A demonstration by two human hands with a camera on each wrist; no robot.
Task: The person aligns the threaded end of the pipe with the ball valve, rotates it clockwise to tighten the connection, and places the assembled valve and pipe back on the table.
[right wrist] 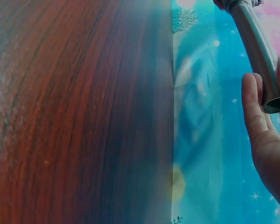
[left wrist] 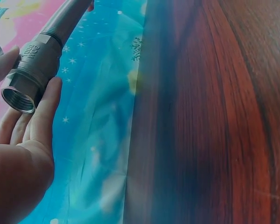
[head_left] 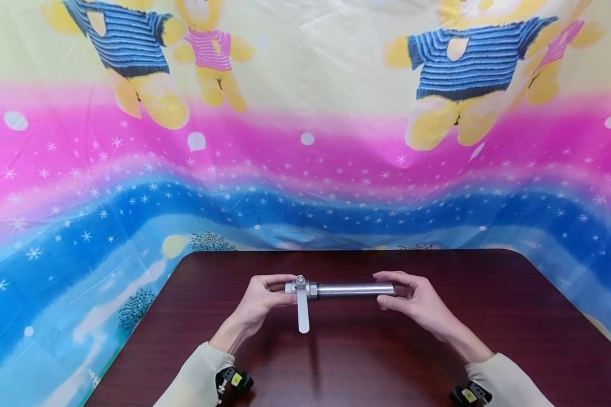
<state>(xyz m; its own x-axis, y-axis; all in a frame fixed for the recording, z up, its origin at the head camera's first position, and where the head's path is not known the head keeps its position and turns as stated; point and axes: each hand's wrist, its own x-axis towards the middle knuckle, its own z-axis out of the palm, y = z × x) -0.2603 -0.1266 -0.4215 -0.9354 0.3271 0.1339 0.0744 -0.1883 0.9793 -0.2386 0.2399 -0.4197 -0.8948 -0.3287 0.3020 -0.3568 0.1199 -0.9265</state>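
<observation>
A steel ball valve (head_left: 313, 290) with a flat silver lever (head_left: 303, 312) is joined to a plain metal pipe (head_left: 356, 290). The joined pieces lie level above the table, the lever pointing toward me. My left hand (head_left: 252, 308) grips the valve end between thumb and fingers. Raised lettering on the valve body (left wrist: 33, 53) and its open threaded mouth show in the left wrist view. Around the pipe's far right end, my right hand (head_left: 421, 298) holds it between thumb and fingers. The right wrist view shows the hollow end of the pipe (right wrist: 256, 46).
Below the hands spreads a dark reddish-brown wooden table (head_left: 366, 362) with rounded far corners. A printed cloth (head_left: 305, 186) with bears and snowflakes hangs behind it and along both sides. Each wrist wears a small black camera mount (head_left: 234, 381).
</observation>
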